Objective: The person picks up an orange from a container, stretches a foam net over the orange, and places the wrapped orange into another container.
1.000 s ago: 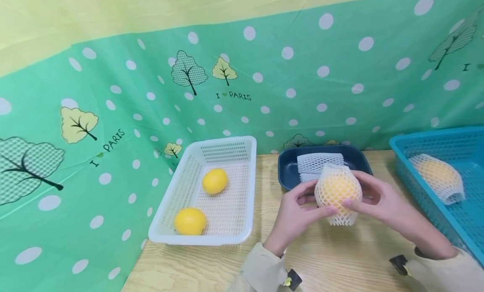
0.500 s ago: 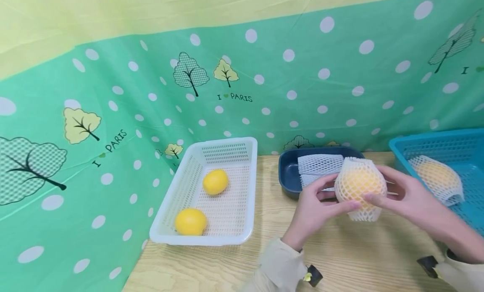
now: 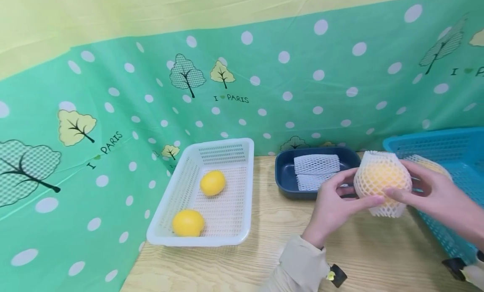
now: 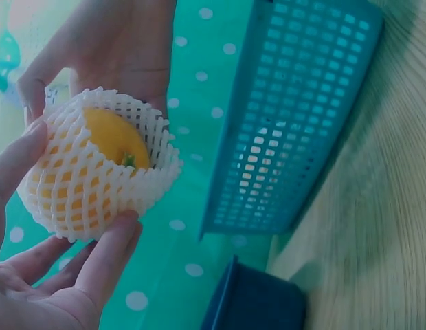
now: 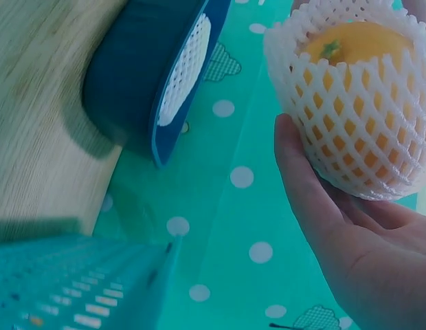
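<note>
A yellow lemon [image 4: 114, 135] sits inside a white foam net sleeve [image 3: 382, 180], raised above the table. My left hand [image 3: 336, 206] holds it from the left, thumb in front and fingers curled behind. From the other side my right hand [image 3: 435, 191] grips the same sleeve, its thumb close to the left thumb. In the right wrist view the net's open end shows the lemon's green stem end [image 5: 331, 49]. Just behind and right of the hands, another netted lemon [image 3: 431, 164] lies in the blue basket [image 3: 463, 156], partly hidden by my right hand.
A navy tray [image 3: 284, 180] with flat white foam nets [image 3: 316, 170] stands behind my left hand. Further left, a white basket [image 3: 247, 199] contains two bare lemons, one farther back [image 3: 213, 182] and one near the front [image 3: 188, 223]. A green polka-dot cloth [image 3: 264, 73] hangs behind.
Both hands have carried the netted lemon rightward and slightly up, from in front of the navy tray toward the blue basket. Their grip looks the same.
</note>
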Demonstrator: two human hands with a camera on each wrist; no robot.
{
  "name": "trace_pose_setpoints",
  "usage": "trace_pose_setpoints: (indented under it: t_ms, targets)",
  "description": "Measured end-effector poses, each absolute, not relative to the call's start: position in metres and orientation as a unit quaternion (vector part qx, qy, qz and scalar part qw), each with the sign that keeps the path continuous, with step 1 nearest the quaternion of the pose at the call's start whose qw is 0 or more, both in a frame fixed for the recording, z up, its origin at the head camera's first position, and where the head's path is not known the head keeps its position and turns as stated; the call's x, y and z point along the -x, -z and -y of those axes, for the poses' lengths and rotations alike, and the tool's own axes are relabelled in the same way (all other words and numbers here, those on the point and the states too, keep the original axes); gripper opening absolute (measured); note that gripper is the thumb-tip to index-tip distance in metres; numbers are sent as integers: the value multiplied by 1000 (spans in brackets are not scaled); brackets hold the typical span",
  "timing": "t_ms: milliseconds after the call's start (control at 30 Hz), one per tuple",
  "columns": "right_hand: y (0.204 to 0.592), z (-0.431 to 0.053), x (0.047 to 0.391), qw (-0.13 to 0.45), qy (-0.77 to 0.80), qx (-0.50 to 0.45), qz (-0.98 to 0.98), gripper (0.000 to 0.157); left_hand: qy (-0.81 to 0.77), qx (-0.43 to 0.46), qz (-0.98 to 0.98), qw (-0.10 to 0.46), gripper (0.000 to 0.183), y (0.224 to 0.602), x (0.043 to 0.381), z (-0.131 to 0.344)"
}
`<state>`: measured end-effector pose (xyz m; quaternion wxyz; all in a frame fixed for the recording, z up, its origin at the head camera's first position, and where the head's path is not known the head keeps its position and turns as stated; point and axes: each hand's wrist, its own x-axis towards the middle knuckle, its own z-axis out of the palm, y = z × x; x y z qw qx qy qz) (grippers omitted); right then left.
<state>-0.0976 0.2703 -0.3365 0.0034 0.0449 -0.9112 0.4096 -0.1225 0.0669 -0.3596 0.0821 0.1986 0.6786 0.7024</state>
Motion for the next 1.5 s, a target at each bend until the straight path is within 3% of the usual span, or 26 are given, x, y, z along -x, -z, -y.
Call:
trace_pose_setpoints:
  t_ms: [133, 467, 733, 1500]
  targets:
    - [336, -277, 96, 1, -405, -36, 913, 82, -699, -198, -682, 85, 59, 359, 122, -72]
    - [344, -297, 95, 59, -379, -19, 923, 88, -721, -207, -654, 96, 57, 363, 119, -88]
    - [334, -301, 94, 108, -361, -39, 926, 77, -745, -222, -621, 93, 57, 361, 119, -101]
    - [330, -320, 88, 130, -329, 4, 935, 75, -746, -196, -628, 103, 59, 363, 113, -140]
